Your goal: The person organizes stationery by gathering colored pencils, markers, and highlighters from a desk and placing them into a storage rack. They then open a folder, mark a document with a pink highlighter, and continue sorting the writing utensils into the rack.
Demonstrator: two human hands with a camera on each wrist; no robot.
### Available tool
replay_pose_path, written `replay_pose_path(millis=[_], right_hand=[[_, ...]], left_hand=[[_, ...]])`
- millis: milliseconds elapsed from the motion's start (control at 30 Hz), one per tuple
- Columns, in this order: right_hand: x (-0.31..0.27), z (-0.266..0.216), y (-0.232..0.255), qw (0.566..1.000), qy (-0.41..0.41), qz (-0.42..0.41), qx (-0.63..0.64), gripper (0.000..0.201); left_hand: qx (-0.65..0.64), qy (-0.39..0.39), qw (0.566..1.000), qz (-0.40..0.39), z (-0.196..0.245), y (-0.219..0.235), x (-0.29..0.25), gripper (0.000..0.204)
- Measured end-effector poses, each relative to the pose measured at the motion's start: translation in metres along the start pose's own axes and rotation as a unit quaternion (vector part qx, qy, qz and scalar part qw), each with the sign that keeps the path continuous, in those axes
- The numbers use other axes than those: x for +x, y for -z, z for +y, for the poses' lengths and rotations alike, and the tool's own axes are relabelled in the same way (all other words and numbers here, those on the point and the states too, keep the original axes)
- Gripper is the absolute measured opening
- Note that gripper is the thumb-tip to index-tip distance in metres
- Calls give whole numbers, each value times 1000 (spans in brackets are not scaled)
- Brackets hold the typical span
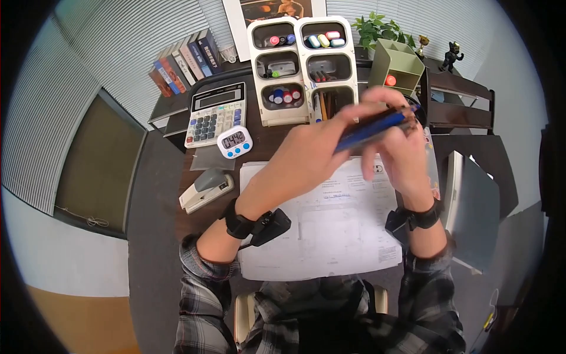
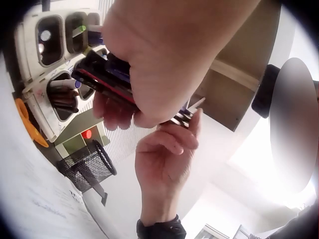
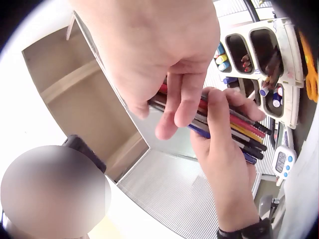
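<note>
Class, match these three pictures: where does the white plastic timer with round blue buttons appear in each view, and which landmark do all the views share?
Head: left of centre, just below the white desk calculator; timer.
Left wrist: not in it.
Right wrist: near the right edge, below mid-height; timer.
Shared landmark: the white organizer with rounded compartments, top centre in head, upper left in left wrist, upper right in right wrist.

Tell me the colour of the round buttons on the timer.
Blue, all three buttons on the timer; they show best in the head view.
</note>
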State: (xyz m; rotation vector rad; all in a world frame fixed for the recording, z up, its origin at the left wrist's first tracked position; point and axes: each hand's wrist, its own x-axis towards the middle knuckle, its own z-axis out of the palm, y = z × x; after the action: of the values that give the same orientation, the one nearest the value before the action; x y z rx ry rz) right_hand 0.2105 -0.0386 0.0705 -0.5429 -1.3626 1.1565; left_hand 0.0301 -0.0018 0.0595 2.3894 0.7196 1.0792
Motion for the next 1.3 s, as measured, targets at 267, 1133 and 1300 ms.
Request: replay_pose_path(millis=[267, 1133, 1300], right_hand=[[23, 39, 30, 962, 25, 209, -173, 22], [27, 80, 29, 815, 117, 90, -560, 9], [23, 66, 22, 778, 100, 149, -602, 23]], left_hand=[[-347, 139, 879, 297, -21, 21, 12, 18], [-370, 266, 872, 180, -85, -33, -8, 26], [-390, 245, 868, 186, -82, -33, -6, 26]])
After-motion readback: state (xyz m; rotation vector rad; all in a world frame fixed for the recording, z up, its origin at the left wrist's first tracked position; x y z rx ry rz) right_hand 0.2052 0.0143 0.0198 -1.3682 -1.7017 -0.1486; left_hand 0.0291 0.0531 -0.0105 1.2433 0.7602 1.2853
